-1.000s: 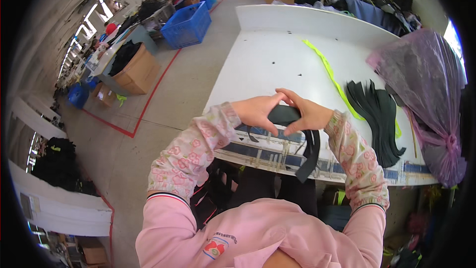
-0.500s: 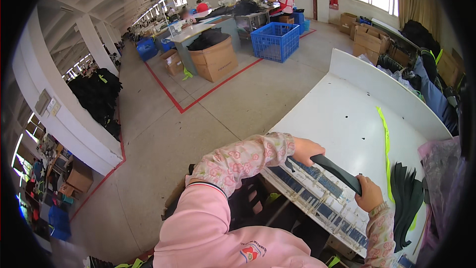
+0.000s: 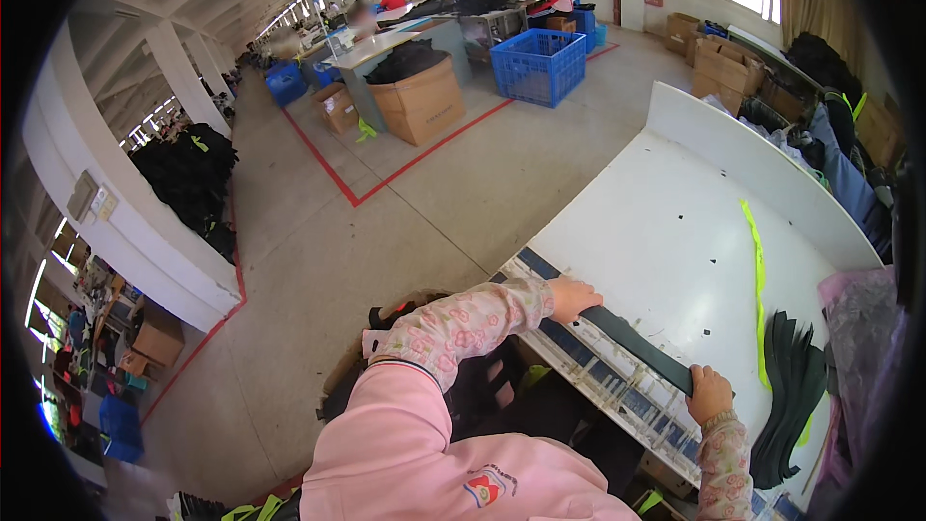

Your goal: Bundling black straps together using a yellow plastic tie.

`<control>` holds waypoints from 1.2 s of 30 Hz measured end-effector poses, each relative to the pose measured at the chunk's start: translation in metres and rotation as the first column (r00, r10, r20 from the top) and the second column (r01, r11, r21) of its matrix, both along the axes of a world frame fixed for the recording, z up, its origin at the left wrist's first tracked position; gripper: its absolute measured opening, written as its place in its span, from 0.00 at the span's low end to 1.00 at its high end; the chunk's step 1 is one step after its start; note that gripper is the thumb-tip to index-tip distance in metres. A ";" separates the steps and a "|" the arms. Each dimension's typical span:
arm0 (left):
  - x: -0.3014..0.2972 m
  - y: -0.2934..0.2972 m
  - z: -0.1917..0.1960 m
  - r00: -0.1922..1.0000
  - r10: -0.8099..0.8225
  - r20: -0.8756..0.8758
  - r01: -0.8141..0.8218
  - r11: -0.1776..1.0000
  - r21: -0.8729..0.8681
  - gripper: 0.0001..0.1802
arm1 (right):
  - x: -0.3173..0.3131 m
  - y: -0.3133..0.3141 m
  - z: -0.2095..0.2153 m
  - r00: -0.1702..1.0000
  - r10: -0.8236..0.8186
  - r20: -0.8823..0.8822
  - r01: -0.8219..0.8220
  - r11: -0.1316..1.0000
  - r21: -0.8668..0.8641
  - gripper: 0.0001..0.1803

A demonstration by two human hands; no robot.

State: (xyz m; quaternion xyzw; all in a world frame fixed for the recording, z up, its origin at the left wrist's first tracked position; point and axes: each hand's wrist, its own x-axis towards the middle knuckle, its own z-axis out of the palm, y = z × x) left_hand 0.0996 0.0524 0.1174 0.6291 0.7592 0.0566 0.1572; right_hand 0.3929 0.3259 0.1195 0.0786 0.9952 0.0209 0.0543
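Our big white desk (image 3: 666, 232) spreads out past both hands, with lots of bare room beyond them. A stack of dark curved pieces (image 3: 786, 386) lies just past our right hand, and a thin yellow strip (image 3: 755, 260) runs beside it. We hold a long dark strip (image 3: 637, 347) flat along the near edge of the desk. Our left hand (image 3: 571, 297) is closed on one end. Our right hand (image 3: 710, 394) is closed on the other end.
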 end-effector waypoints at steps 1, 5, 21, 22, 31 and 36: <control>0.003 0.000 -0.003 1.000 0.009 -0.027 -0.010 0.999 -0.045 0.26 | 0.001 0.001 -0.012 1.000 0.001 0.018 -0.001 1.000 -0.006 0.29; 0.009 0.002 -0.014 0.997 0.017 -0.075 -0.024 0.995 -0.099 0.29 | 0.005 0.009 -0.040 1.000 0.003 0.012 -0.002 1.000 -0.009 0.29; 0.034 0.034 0.028 0.992 0.117 -0.040 -0.123 0.951 -0.285 0.16 | -0.137 -0.133 -0.029 0.924 -0.141 -0.355 -0.098 0.811 -0.577 0.36; 0.031 0.030 0.031 0.992 0.119 -0.047 -0.127 0.959 -0.254 0.16 | -0.137 -0.130 -0.031 0.890 -0.076 -0.449 -0.164 0.866 -0.472 0.27; -0.062 -0.043 0.037 0.896 0.444 0.005 -0.440 0.886 0.146 0.16 | -0.138 -0.069 0.033 0.874 -0.177 -0.452 -0.115 0.829 -0.548 0.14; -0.027 -0.019 0.037 0.773 0.324 0.545 -0.419 0.906 0.057 0.19 | -0.146 -0.039 0.104 0.917 -0.272 -0.293 -0.204 0.313 -0.928 0.09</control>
